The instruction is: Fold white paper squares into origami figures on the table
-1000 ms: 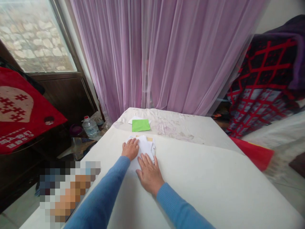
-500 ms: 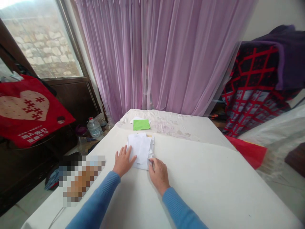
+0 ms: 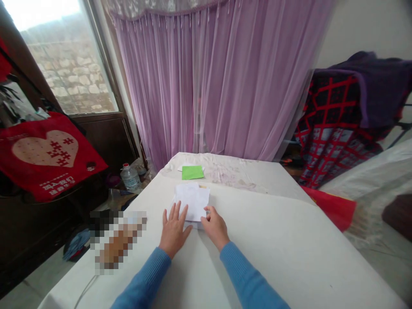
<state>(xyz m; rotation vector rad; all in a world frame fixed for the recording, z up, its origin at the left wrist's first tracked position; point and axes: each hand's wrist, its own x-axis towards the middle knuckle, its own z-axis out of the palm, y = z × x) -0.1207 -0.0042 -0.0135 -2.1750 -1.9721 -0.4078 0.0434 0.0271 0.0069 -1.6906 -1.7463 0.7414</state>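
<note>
A stack of white paper sheets (image 3: 193, 199) lies on the white-covered table in front of me. Fingers spread, my left hand (image 3: 174, 229) rests at the stack's lower left, its fingertips on the top sheet. My right hand (image 3: 215, 225) pinches the right edge of a paper sheet between thumb and fingers, near the lower right corner. Part of the stack's lower edge shows between the hands. Beyond the stack, a green piece of paper (image 3: 192, 172) lies partly over something white.
The tablecloth (image 3: 273, 249) spreads around my arms. A blurred-out object (image 3: 117, 244) with a cord lies at the table's left edge. Beyond the left edge stands a clear water jug (image 3: 130, 178). Purple curtains (image 3: 238, 86) hang behind; red material (image 3: 334, 208) sits past the right edge.
The top sheet now covers the uneven papers that showed along the right side. My left hand has shifted right and nearer to me. The whole view has tilted slightly up.
</note>
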